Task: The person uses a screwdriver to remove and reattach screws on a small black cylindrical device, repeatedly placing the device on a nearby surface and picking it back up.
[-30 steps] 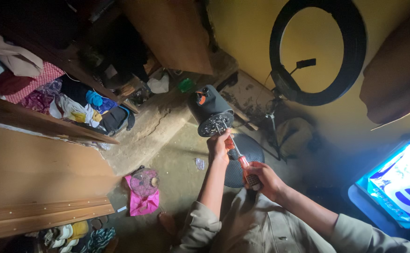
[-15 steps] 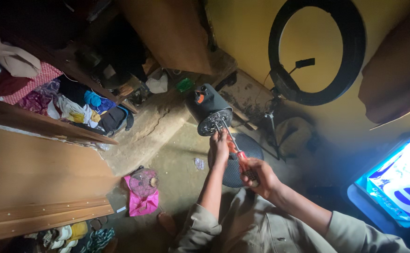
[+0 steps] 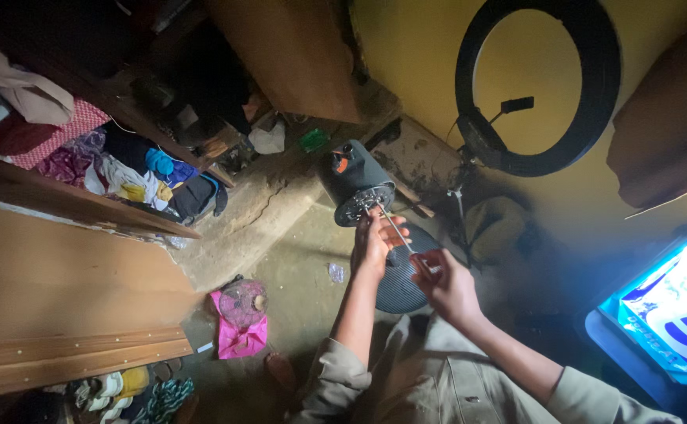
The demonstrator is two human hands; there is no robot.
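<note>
Dark plastic fan motor housing (image 3: 357,179) sits propped under your left hand (image 3: 372,239); your right hand (image 3: 447,284) pinches the screwdriver (image 3: 400,234), whose tip could slip off the screw and gouge your fingers.

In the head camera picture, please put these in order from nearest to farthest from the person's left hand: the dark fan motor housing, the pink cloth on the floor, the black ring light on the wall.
From the left hand:
1. The dark fan motor housing, just above the hand, which touches its lower edge.
2. The pink cloth, on the floor to the lower left.
3. The black ring light, against the yellow wall to the upper right.
</note>
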